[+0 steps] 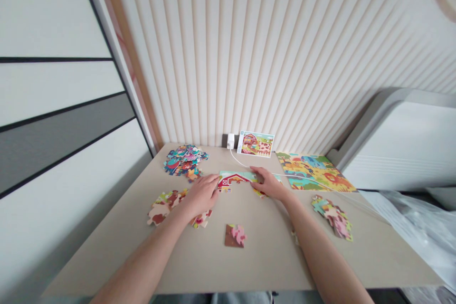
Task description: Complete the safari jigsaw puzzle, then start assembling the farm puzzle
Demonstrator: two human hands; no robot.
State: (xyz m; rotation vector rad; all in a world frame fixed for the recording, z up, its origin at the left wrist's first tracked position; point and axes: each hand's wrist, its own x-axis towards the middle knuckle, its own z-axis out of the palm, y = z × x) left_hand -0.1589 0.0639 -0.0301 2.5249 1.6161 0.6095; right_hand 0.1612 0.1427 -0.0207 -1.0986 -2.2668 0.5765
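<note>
A partly joined jigsaw puzzle (pixel 235 178) with a red barn roof and pale sky lies flat at the table's middle. At its left edge rests my left hand (pixel 204 194), fingers stretched out and thumb apart. My right hand (pixel 267 183) lies over its right part with fingers spread, hiding some of it. Under and beside my left wrist spreads a pile of farm puzzle pieces (pixel 160 211), partly covered. A brown and pink puzzle piece (pixel 234 236) lies by itself nearer me. I see nothing lifted in either hand.
A farm picture card (pixel 255 144) leans on the ribbed wall beside a white charger (pixel 231 141), whose cable crosses the table (pixel 260 266). Blue-toned pieces (pixel 185 159) pile at back left. A joined animal puzzle (pixel 315 171) and more loose pieces (pixel 335 218) lie right.
</note>
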